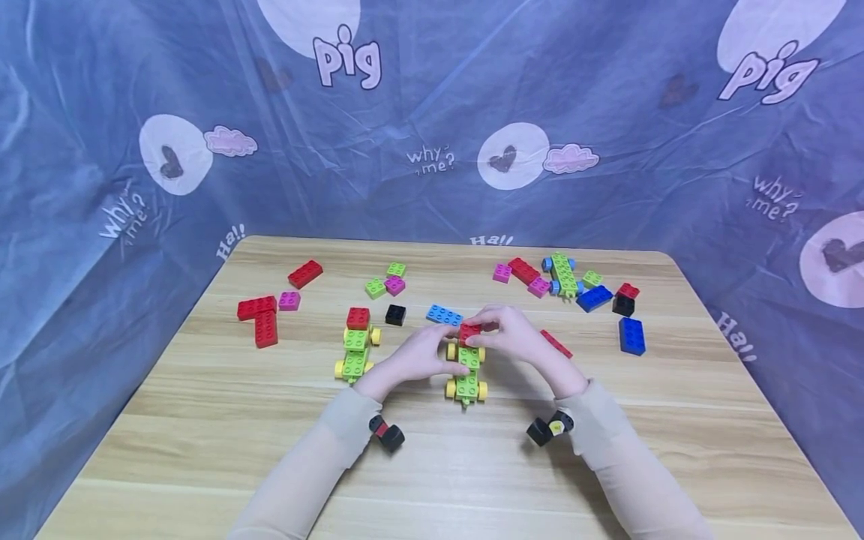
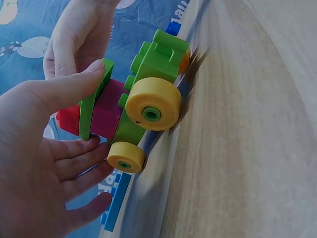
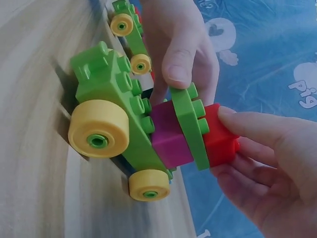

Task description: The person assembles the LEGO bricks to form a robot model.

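A green toy car base with yellow wheels [image 1: 466, 387] stands on the table in front of me. On it sits a magenta brick [image 3: 171, 135], topped by a thin green building plate [image 3: 190, 128], with a red brick [image 3: 219, 138] on the plate's studs. My left hand [image 1: 427, 355] pinches the green plate, thumb on one end and fingers at the other, as the left wrist view shows. From the far right side, my right hand [image 1: 516, 341] grips the red brick between thumb and fingers.
A similar yellow-wheeled car [image 1: 355, 352] stands to the left, beside a black brick [image 1: 395, 315]. A light blue brick [image 1: 443, 314] lies behind my hands. At back right are a blue-wheeled base [image 1: 563, 274] and several loose bricks; red bricks [image 1: 266, 328] lie at far left.
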A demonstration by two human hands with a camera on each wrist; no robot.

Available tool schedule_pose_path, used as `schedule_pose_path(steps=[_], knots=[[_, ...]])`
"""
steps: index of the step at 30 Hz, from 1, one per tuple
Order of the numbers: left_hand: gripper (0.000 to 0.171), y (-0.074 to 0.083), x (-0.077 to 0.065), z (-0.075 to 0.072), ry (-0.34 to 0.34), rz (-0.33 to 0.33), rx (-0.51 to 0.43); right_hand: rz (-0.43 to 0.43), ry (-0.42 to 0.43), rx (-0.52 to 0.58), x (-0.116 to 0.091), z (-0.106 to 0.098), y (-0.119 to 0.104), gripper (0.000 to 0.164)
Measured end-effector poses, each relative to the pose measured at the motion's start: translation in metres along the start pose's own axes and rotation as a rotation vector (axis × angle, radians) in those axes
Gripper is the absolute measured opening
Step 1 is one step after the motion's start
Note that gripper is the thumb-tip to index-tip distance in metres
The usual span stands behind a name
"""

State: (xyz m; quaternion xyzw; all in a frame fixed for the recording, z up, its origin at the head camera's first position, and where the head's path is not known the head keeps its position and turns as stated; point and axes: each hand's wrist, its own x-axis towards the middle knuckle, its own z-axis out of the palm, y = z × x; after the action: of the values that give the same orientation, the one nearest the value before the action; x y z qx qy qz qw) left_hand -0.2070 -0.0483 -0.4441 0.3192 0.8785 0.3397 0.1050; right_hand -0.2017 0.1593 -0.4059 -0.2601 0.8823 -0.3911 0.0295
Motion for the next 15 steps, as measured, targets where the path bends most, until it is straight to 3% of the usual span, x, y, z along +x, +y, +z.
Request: schedule_pose_path(steps=[15], knots=[[0.079, -0.0004, -0.0006, 0.0002, 0.003, 0.021, 0.02, 0.049, 0.007, 0.031, -0.0005, 0.0014, 0.0008, 0.034]])
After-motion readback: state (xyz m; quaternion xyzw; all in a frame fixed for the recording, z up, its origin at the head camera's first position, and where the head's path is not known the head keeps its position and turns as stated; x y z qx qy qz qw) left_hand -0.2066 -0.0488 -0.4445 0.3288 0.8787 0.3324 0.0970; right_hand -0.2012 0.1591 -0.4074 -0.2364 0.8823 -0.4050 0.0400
